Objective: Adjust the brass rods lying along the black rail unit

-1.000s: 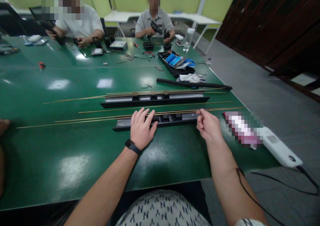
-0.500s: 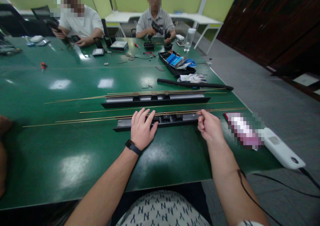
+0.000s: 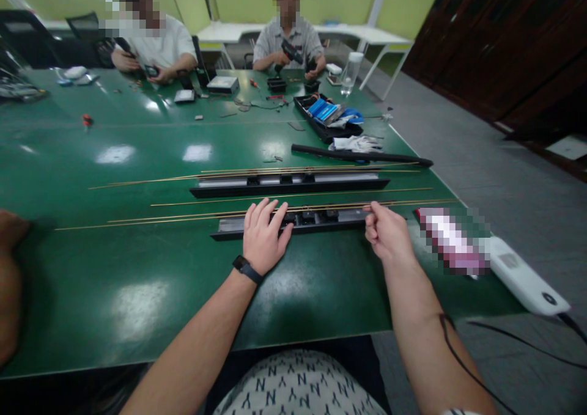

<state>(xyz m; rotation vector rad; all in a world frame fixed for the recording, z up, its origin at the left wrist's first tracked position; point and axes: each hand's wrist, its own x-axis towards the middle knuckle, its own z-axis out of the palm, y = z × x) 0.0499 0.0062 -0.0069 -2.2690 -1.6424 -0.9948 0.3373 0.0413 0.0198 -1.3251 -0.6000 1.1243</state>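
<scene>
My left hand (image 3: 265, 235), fingers spread and palm down, rests across the near black channel (image 3: 229, 235) and the thin gold rods (image 3: 183, 217) along its top. A dark watch strap circles that wrist. At the channel's right part, my right hand (image 3: 389, 230) is closed, thumb and index finger pinched where a gold rod runs; its exact grip is partly hidden. Between both hands, small black blocks (image 3: 308, 217) sit inside the channel. Beyond lies a second black channel (image 3: 293, 186), also with black blocks inside and gold rods along its far side.
A long black bar (image 3: 362, 156), white gloves (image 3: 355, 144) and a black tray (image 3: 316, 124) with blue packs lie farther back. To the right are a blurred pink item (image 3: 452, 241) and a white device (image 3: 527, 277) with a cable. Two people work opposite; another person's arm (image 3: 9, 286) is left.
The view has shifted slightly, moving the scene rightward. The longest gold rod's left end has moved a little farther right than its surroundings. Both hands keep nearly the same pose.
</scene>
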